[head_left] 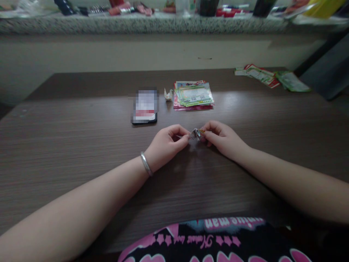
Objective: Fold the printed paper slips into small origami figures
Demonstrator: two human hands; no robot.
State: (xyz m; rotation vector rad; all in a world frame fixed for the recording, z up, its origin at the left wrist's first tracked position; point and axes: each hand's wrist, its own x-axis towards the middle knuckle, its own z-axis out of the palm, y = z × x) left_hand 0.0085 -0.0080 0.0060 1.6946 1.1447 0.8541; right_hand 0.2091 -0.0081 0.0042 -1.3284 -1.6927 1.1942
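Between my two hands, just above the brown table (81, 145), is a small folded paper piece (195, 134), whitish with dark print and a bit of yellow. My left hand (173, 141), with a silver bangle at the wrist, pinches its left end between thumb and fingers. On the other side my right hand (222, 137) is closed on the right end, thumb against index finger. Farther back stands a small folded paper crane (168, 95). Right beside the crane lies a stack of printed paper sheets or packets (194, 96), green, white and red.
A phone (145, 106) with a blurred screen lies left of the crane. Several flattened printed packets (263, 75) are at the table's far right. Behind the table runs a speckled stone ledge (152, 24) crowded with cups, pens and other items.
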